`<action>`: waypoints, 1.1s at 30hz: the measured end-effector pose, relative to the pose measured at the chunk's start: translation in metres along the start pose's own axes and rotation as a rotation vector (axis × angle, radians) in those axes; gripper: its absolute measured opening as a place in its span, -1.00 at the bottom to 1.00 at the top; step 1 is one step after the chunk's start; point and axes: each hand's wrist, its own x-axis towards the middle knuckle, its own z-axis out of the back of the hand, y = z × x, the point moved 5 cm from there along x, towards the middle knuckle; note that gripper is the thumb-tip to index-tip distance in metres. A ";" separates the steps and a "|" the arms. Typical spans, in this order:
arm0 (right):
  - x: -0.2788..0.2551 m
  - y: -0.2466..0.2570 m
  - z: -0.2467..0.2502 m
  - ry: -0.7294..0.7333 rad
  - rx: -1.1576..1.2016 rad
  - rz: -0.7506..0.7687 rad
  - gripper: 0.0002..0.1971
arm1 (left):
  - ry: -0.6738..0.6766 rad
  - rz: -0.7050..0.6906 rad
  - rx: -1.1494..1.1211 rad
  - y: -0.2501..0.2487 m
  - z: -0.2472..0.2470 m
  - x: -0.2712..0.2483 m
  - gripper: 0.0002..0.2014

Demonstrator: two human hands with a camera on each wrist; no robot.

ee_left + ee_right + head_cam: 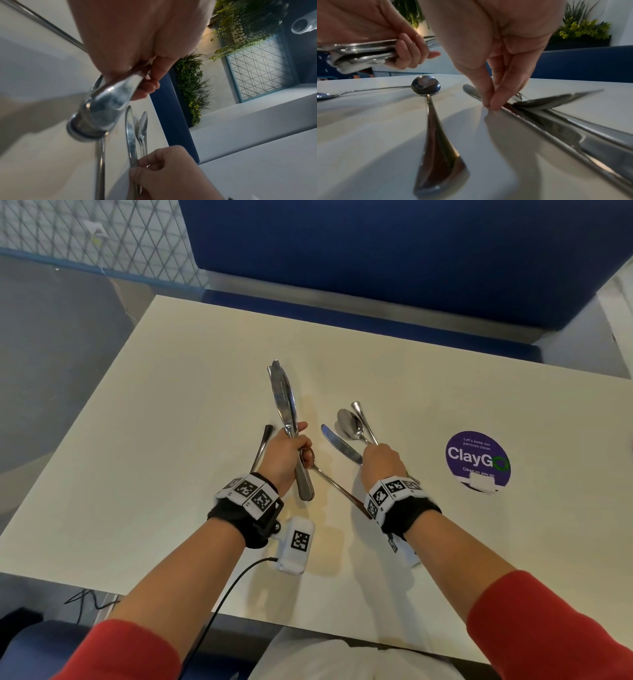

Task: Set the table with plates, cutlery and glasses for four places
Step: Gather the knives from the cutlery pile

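My left hand (294, 445) is raised above the cream table (164, 446) and grips a bundle of steel knives (282, 395) by the handles, blades pointing away from me. The bundle's handle ends (96, 113) fill the left wrist view. My right hand (371, 456) reaches down to a single knife (340, 445) lying on the table, and thumb and forefinger (491, 104) pinch its edge. Beside that knife lie a spoon (349, 424) and another handle (363, 419). A second spoon (426, 85) lies between my hands. One more utensil handle (263, 445) shows left of my left hand.
A round purple "ClayGo" sticker (478, 462) sits on the table to the right. A blue bench (411, 251) runs along the far edge. Grey floor (51, 354) lies past the table's left edge. No plates or glasses are in view.
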 end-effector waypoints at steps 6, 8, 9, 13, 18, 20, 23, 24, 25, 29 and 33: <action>-0.003 0.004 -0.014 0.010 -0.082 0.095 -0.72 | -0.025 -0.010 0.006 0.001 0.002 -0.003 -0.84; -0.006 0.007 -0.013 0.014 -0.057 0.151 -0.76 | -0.034 -0.013 -0.004 0.000 0.001 -0.004 -0.90; -0.008 0.008 -0.011 0.018 -0.034 0.170 -0.77 | -0.036 -0.015 -0.005 0.000 0.001 -0.004 -0.89; -0.009 0.001 0.014 -0.059 0.287 0.095 -0.78 | -0.025 -0.016 -0.051 0.001 0.000 0.000 -0.85; -0.004 -0.012 0.056 -0.241 0.745 0.038 -0.78 | 0.035 0.001 0.027 0.008 -0.022 0.004 -0.80; -0.005 -0.016 0.066 -0.260 0.866 0.046 -0.77 | 0.073 -0.002 0.072 0.012 -0.042 0.002 -0.82; -0.003 -0.030 0.068 -0.253 0.989 0.039 -0.75 | 0.152 -0.019 0.156 0.018 -0.078 -0.004 -0.90; -0.003 -0.040 0.066 -0.245 1.022 0.019 -0.78 | 0.181 -0.026 0.181 0.020 -0.091 -0.006 -0.89; -0.005 -0.050 0.064 -0.235 1.045 -0.004 -0.79 | 0.217 -0.023 0.191 0.023 -0.105 -0.008 -0.86; -0.012 -0.103 0.058 -0.186 1.020 -0.038 -0.78 | 0.315 0.019 0.188 0.042 -0.164 -0.018 -0.66; -0.020 -0.177 0.058 -0.149 0.985 -0.079 -0.76 | 0.309 -0.034 0.383 0.068 -0.232 -0.028 -0.55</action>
